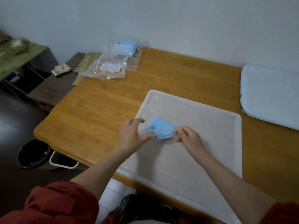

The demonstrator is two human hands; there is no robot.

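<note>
Left hand point(131, 135): holds the near-left end of the bag point(168, 135) between thumb and fingers. The fingers are spread wide, so the plastic stays taut and not crumpled. The view is a little blurred here, so I cannot see the exact contact.
Right hand point(189, 138): thumb and forefinger pinch the other end of the bag's red seal line, the remaining fingers curled under. It looks set to pull the strip straight against the left hand.
Bag: small and clear, held just above the tray point(178, 159) and stretched between both hands, mouth edge toward the person.
Blue pad point(161, 126): folded and inside the bag, pushed toward the far end, which leaves the seal free of cloth.
Step in hand: likely closing or opening the seal. I cannot tell from here whether the strip is already shut.
Tray: white, lying flat on the surface point(178, 75) at the near edge. It probably serves as the work area, so anything dropped lands in it.
Spare bags point(106, 67): a loose heap at the far-left corner, well apart from the hands.
Blue stack point(129, 45): more pads, wrapped in plastic, just behind the heap.
Cushion point(271, 94): pale, at the right edge, not in use.
Bin point(34, 154): on the floor below the left corner.
</note>
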